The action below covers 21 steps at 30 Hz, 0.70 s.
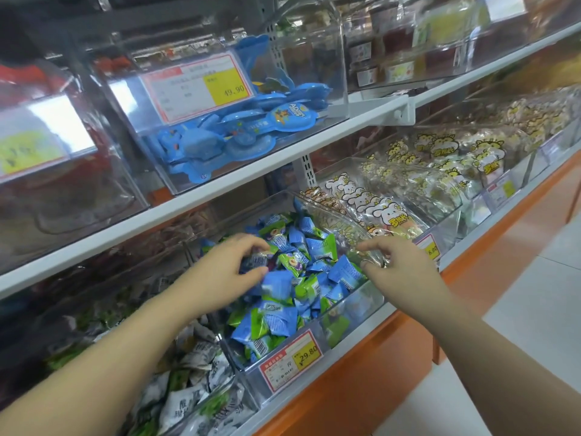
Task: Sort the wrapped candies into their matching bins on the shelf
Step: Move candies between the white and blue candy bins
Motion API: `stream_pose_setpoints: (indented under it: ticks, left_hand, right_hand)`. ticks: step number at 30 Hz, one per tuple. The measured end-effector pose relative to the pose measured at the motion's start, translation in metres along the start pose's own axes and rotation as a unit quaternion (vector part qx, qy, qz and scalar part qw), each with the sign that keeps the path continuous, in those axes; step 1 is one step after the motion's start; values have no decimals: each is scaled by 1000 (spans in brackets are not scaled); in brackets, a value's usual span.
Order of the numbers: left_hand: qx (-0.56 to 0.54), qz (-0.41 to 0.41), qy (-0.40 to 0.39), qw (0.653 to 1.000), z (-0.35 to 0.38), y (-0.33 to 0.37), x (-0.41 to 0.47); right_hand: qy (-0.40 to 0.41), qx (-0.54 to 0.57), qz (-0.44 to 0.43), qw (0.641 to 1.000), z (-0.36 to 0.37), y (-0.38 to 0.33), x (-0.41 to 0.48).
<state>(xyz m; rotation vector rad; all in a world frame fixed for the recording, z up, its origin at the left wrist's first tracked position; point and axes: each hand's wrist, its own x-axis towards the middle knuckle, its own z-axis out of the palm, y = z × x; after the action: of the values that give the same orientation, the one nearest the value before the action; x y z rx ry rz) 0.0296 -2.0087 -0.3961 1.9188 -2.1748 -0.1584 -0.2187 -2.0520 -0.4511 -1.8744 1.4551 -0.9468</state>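
Note:
A clear bin on the lower shelf holds a heap of blue and green wrapped candies. My left hand is inside this bin over the heap, its fingers and thumb curled round a dark-wrapped candy. My right hand is at the bin's right wall, where its curled fingers grip the raised clear lid.
Left of this bin is a bin of white and green wrapped packets. On the right are bins of cartoon-printed bags. The upper shelf carries clear boxes, one with blue lollipop packs. An orange shelf base runs below.

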Motion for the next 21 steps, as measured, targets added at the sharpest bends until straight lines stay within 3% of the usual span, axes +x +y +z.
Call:
stream_pose_setpoints:
  ticks: [2,4,13,17,21]
  left_hand:
    - [43,-62,-7,997,-1,-8,11]
    - [43,-94,-72,992,4,-9,19]
    - [36,28,-191,981,20,17,4]
    - [-28,38,-166,985,13,30,-19]
    - [-12,8,-56,998,5,22,-55]
  right_hand:
    - [3,-14,-11,1000,4,0,2]
    - [9,-22,-20,1000,10,-2,4]
    - [29,5,-103,994,35,-34,6]
    - [-24,27,-125,992,46,-44,3]
    - [-57,30,-122,990,55,-50,1]
